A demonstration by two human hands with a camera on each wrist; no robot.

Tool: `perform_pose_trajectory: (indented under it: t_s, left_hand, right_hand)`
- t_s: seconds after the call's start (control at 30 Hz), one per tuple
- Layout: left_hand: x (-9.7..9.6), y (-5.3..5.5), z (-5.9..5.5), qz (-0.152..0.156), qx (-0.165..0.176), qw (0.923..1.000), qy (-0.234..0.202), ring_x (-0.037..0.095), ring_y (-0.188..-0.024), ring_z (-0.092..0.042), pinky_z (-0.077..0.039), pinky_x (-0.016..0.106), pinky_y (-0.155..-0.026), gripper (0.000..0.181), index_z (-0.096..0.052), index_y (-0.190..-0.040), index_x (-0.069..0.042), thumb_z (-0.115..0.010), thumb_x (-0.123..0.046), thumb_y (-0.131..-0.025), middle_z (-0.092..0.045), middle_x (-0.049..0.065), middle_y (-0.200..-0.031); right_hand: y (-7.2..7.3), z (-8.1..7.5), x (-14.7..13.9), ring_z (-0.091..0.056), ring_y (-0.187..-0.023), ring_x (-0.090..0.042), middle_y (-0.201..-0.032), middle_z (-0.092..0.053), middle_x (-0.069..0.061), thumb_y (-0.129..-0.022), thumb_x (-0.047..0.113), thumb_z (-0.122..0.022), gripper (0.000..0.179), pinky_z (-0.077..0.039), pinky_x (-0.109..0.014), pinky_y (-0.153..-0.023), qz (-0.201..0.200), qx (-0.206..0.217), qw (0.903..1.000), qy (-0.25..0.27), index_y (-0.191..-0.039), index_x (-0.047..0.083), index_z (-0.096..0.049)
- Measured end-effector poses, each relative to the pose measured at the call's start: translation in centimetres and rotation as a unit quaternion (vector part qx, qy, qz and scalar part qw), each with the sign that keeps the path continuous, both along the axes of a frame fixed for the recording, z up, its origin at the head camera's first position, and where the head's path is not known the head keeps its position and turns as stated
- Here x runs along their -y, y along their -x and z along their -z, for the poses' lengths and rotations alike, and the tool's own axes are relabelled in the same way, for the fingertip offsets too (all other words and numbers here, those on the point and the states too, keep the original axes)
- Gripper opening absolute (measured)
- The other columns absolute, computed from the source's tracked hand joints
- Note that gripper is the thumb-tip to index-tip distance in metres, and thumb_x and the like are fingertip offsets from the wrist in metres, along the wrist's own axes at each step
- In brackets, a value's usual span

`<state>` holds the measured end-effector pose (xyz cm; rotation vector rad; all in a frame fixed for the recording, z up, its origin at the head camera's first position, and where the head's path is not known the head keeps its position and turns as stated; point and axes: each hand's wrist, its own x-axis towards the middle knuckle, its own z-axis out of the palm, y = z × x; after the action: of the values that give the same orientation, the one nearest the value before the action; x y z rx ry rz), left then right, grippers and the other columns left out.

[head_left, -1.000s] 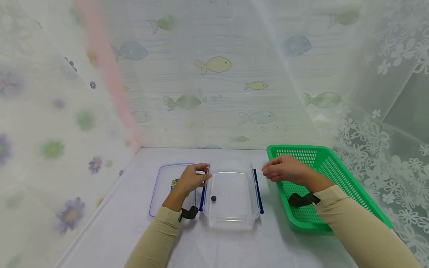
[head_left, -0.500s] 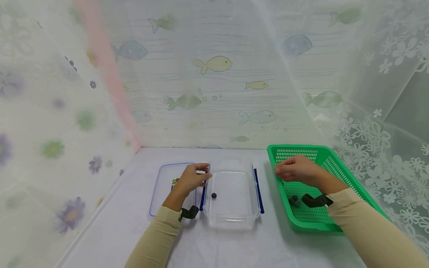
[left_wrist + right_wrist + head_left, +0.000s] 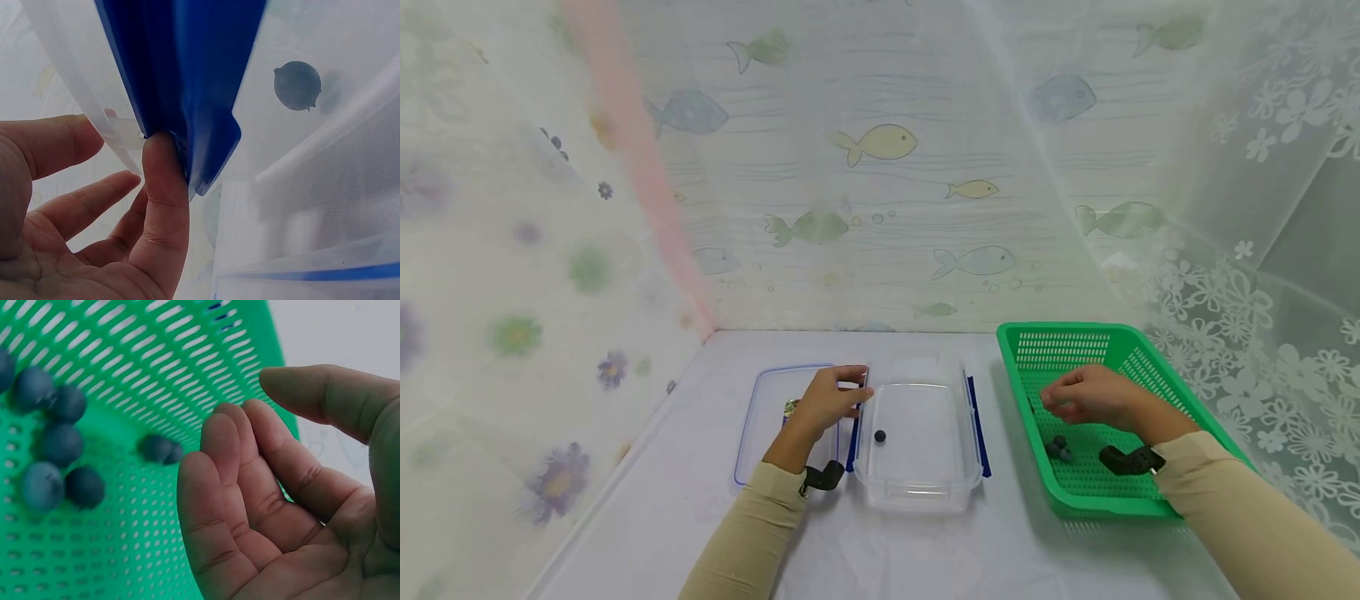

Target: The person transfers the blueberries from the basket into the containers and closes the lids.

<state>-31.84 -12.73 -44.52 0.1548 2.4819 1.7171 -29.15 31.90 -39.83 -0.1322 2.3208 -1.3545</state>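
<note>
A clear plastic food container (image 3: 917, 433) with blue side latches stands in the middle of the table. One blueberry (image 3: 880, 437) lies in it, near the left wall. My left hand (image 3: 829, 404) holds the container's left side at the rim, and in the left wrist view a finger presses against the blue latch (image 3: 181, 75). Over the left part of the green basket (image 3: 1138, 500) hangs my right hand (image 3: 1090, 396). Nothing lies between its thumb and loosely bent fingers (image 3: 200, 494). Several blueberries (image 3: 60, 445) sit on the basket floor below it.
A clear lid (image 3: 760, 383) with a blue seal lies left of the container, partly behind my left hand and forearm. A small patterned label (image 3: 791, 407) shows on it. White cloth (image 3: 880, 558) covers the table, and a fish-print curtain (image 3: 880, 250) hangs behind.
My right hand has moved rightward from beside the container to over the basket, uncovering blueberries there. The blueberry in the container has shifted slightly away from me. My left hand keeps its place.
</note>
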Motion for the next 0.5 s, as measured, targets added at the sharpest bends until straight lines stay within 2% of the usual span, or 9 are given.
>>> perform_pose_trajectory:
  t_s: [0.17, 0.3, 0.4, 0.5]
  left_hand:
    - [0.1, 0.1, 0.2, -0.003, -0.003, 1.0000, -0.004, 0.031, -0.123, -0.065, -0.066, 0.035, -0.080, 0.055, -0.059, -0.147, -0.010, -0.076, -0.019, -0.096, -0.061, 0.014, -0.139]
    - [0.1, 0.2, 0.3, -0.002, -0.001, 1.0000, -0.004, 0.030, -0.123, -0.065, -0.066, 0.035, -0.080, 0.054, -0.059, -0.147, -0.010, -0.075, -0.018, -0.096, -0.061, 0.014, -0.139]
    - [0.0, 0.3, 0.3, -0.001, 0.000, 1.0000, -0.004, 0.030, -0.123, -0.066, -0.066, 0.034, -0.080, 0.054, -0.059, -0.147, -0.011, -0.075, -0.018, -0.096, -0.061, 0.013, -0.139]
    - [0.1, 0.3, 0.3, -0.001, 0.001, 1.0000, -0.007, 0.030, -0.123, -0.065, -0.066, 0.035, -0.080, 0.053, -0.060, -0.146, -0.011, -0.076, -0.019, -0.096, -0.061, 0.013, -0.139]
  right_hand:
    - [-0.1, 0.9, -0.7, -0.070, -0.109, -0.022, -0.138, -0.064, -0.021, -0.101, 0.027, -0.068, 0.045, -0.062, -0.042, -0.096, -0.002, 0.004, 0.9995, -0.031, -0.131, -0.006, -0.067]
    - [-0.1, 1.6, -1.2, -0.072, -0.104, -0.020, -0.134, -0.067, -0.019, -0.100, 0.026, -0.069, 0.037, -0.063, -0.042, -0.091, -0.004, 0.002, 0.9987, -0.051, -0.122, -0.004, -0.073]
    - [0.0, 1.9, -1.3, -0.067, -0.079, -0.016, -0.107, -0.074, -0.012, -0.099, 0.023, -0.069, 0.026, -0.062, -0.038, -0.077, -0.008, 0.006, 0.9983, -0.058, -0.096, -0.002, -0.075]
    - [0.0, 2.2, -1.2, -0.053, -0.061, -0.016, -0.078, -0.066, -0.005, -0.099, 0.021, -0.069, 0.027, -0.055, -0.034, -0.064, -0.012, 0.011, 0.9975, -0.069, -0.078, 0.003, -0.069]
